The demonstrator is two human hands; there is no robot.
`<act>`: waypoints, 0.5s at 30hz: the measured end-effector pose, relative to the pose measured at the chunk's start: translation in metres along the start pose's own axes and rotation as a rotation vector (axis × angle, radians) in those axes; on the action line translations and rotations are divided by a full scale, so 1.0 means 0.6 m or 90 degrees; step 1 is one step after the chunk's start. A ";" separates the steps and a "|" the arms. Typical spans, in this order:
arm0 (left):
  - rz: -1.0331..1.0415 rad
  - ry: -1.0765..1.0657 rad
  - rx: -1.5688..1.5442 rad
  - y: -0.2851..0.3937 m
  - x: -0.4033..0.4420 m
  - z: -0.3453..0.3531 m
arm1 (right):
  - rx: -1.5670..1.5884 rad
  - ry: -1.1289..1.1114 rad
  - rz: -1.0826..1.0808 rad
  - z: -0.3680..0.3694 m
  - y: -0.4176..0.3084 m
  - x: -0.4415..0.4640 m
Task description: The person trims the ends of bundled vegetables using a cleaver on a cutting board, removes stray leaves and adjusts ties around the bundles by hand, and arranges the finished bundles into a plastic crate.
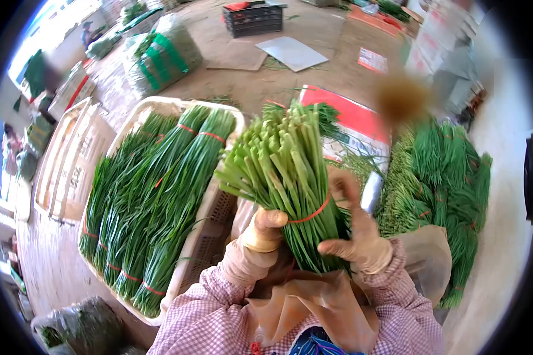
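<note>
At centre, the left hand (263, 232) clasps a banded green bunch (281, 171); the right hand (364, 239) stands spread at its right side, contact uncertain. The bunch's long axis runs steeply, cut ends toward upper left. A white crate (200, 239) borders it left, piled bundles (447, 157) right; floor (314, 26) opens at upper centre.

Behind the bundle of green stalks (296, 177), the left hand (260, 234) has its fingers hidden, all but the thumb. A brown patch (403, 97) is too blurred to identify. The bottom edge cuts off the plastic-wrapped greens (80, 328); the floor sheet's (373, 60) print is too small to read.
</note>
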State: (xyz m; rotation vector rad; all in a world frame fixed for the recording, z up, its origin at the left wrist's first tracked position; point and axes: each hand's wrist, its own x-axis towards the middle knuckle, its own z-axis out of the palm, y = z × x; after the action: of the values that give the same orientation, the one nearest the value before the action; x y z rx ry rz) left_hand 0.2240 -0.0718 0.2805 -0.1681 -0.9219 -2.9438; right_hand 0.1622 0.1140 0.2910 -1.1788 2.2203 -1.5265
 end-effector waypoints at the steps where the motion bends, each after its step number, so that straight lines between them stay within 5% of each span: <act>1: 0.039 0.019 0.025 -0.008 -0.001 -0.025 | 0.145 -0.108 0.060 0.028 0.027 -0.006; 2: 0.032 0.026 0.016 -0.010 -0.004 -0.048 | 0.385 -0.130 0.123 0.053 0.048 -0.012; 5: 0.077 0.012 -0.033 0.036 -0.014 -0.050 | 0.554 -0.278 0.252 0.060 0.044 -0.014; 10: 0.148 -0.017 0.120 0.256 -0.067 -0.042 | 0.243 -0.502 0.341 0.055 0.022 0.039; 12: 0.085 0.059 0.166 0.375 -0.105 -0.023 | 0.315 -0.498 0.385 0.036 0.054 0.053; 15: 0.209 0.225 0.564 0.521 -0.125 -0.014 | 0.407 -0.450 0.443 0.005 0.127 0.056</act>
State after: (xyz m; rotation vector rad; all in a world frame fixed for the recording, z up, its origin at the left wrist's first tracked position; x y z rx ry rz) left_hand 0.3236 -0.3318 0.4414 0.2127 -1.7806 -1.9437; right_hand 0.1041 0.0995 0.2334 -0.5205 1.3006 -1.1246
